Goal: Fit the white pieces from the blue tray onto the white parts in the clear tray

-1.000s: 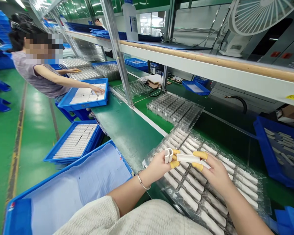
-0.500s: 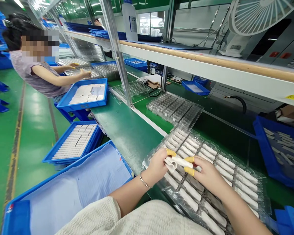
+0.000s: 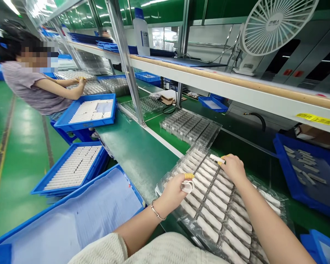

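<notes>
My left hand (image 3: 172,195), with a yellow finger cot on the thumb or finger that shows, is closed around a curled white piece (image 3: 187,186) above the left side of a clear plastic tray (image 3: 191,219). Farther forward, my right hand (image 3: 233,168) pinches a slim white tubular piece (image 3: 215,158) between yellow-covered fingertips, over the tray's far part. Rows of similar white pieces (image 3: 207,228) lie in the tray's compartments. My right forearm hides part of the tray's right side.
At left stand a blue bin lined with blue cloth (image 3: 79,205) and a bin of white pieces (image 3: 74,167). A stack of clear trays (image 3: 191,126) sits behind. A blue bin (image 3: 280,161) is at right. A shelf (image 3: 225,82) with a fan (image 3: 277,25) crosses above. A co-worker (image 3: 35,88) sits at left.
My hands have moved apart. My right hand has gone forward over the tray with a white piece, while the left keeps its curled piece. The view has shifted slightly to the right.
</notes>
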`<state>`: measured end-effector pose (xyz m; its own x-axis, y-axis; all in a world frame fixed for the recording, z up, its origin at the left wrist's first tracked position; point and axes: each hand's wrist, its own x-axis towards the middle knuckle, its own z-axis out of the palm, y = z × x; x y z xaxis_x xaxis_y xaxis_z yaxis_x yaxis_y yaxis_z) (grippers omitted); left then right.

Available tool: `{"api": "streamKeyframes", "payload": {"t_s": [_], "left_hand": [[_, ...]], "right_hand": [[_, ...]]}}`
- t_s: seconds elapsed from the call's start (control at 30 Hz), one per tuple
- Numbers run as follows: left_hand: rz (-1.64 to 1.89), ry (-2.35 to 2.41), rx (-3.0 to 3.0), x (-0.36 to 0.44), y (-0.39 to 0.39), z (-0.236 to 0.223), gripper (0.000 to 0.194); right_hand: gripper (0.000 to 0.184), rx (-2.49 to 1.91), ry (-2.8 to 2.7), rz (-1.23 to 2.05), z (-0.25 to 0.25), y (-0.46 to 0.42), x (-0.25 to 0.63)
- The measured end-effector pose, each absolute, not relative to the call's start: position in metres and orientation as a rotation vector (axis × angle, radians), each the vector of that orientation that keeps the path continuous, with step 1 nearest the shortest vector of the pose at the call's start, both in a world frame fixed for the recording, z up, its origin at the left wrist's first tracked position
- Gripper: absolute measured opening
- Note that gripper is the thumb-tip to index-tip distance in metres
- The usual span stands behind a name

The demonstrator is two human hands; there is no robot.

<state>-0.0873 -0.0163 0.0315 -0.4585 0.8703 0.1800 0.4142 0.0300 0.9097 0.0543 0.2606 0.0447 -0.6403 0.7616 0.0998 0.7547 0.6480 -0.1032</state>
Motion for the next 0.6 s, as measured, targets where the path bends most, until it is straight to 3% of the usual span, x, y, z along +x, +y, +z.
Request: {"api": "streamKeyframes", "payload": {"t_s": [0.37, 0.6], "left_hand": [[1.317, 1.900, 1.214, -0.088, -0.017, 0.035, 0.014], [0.982, 2.065, 1.307, -0.091, -0.012, 0.040, 0.012]], "right_hand": [[0.028, -1.235, -2.775, 0.161, 0.047, 0.263, 0.046], [0.037, -0.843, -2.792, 0.541, 0.079, 0.192, 0.052]]}}
